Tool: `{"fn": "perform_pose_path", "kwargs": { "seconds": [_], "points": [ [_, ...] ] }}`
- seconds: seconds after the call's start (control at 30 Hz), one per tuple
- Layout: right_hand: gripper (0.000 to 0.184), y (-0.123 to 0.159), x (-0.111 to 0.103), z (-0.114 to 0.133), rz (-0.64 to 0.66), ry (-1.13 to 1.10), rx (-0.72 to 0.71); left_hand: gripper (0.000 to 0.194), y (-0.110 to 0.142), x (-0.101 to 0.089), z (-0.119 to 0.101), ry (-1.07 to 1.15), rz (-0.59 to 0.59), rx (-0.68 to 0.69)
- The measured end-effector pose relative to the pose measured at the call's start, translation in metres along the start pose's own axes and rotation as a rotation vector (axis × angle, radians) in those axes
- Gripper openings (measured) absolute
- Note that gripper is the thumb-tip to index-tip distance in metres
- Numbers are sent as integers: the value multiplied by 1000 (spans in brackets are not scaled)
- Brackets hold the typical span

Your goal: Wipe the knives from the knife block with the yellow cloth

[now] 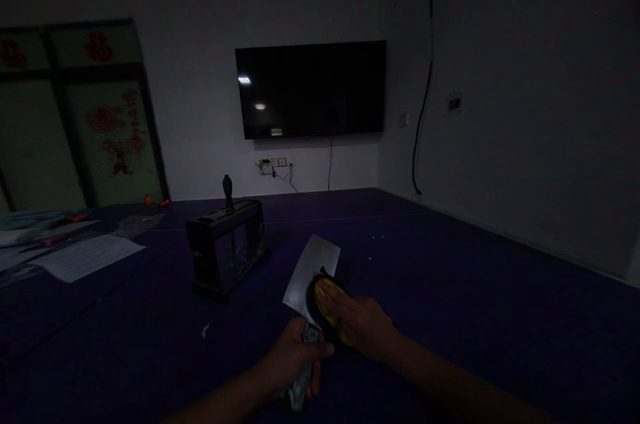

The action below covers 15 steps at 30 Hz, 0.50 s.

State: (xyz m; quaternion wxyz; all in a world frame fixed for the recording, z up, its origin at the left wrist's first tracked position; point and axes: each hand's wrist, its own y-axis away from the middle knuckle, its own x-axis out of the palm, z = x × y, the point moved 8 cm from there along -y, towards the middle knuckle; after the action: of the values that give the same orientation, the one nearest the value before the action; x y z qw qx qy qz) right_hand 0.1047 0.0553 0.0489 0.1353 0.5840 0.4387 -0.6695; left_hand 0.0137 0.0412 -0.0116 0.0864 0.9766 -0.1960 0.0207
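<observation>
My left hand [299, 356] is wrapped around the grey handle [303, 377] of a cleaver, at the bottom centre of the head view. The cleaver's broad metal blade [311, 271] points away from me and leans a little to the right. In my right hand [363, 324] is a yellow-and-black pad [323, 292], its fingers pressed over the yellow side. The pad's dark edge overlaps the right part of the blade near the handle. Its underside is hidden, so the exact contact cannot be seen.
A black stand [205, 241] with a see-through side and a dark handle [228, 191] sticking up stands left of the cleaver. Printed papers [93, 257] lie farther left. White scraps [205, 331] dot the dark blue surface. A television [313, 91] hangs on the far wall.
</observation>
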Motion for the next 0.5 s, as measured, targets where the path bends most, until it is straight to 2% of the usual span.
{"fn": "perform_pose_path", "kwargs": {
  "seconds": [0.2, 0.5],
  "points": [
    [64, 1, 2, 5, 14, 1, -61, 47, -8, -7, -2, -47, 21, 19],
    [63, 3, 2, 12, 54, 7, -133, 51, -5, -4, 1, -37, 16, -5]
  ]
}}
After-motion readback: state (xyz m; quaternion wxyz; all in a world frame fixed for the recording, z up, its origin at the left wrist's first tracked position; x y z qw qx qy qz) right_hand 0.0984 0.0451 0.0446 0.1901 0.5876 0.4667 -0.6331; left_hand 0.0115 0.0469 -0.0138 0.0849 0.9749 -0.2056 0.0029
